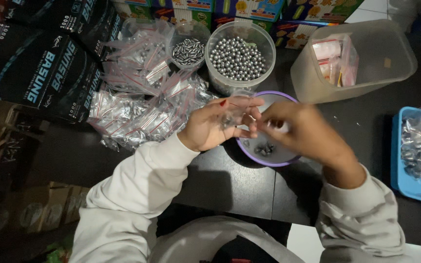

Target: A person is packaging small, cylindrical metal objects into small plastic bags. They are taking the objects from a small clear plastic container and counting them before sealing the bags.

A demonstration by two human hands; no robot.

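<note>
Pinching a small clear zip bag [237, 111] between both hands, the person holds it just above a purple-rimmed bowl [288, 158] with a few small grey metal pieces [264, 149] in it; the left hand [215, 124] has its grip pressed on the bag's left side, and the right hand [300, 129] has its fingertips closed on the bag's right edge. Behind the bowl on the dark surface [230, 180] stand a clear tub of silver metal balls [237, 58] and a smaller tub of grey weights [188, 50], with a heap of filled zip bags [142, 102] to the left. A frosted plastic box [366, 58] stands behind to the right, and a blue tray [399, 165] of bags lies at the right edge.
</note>
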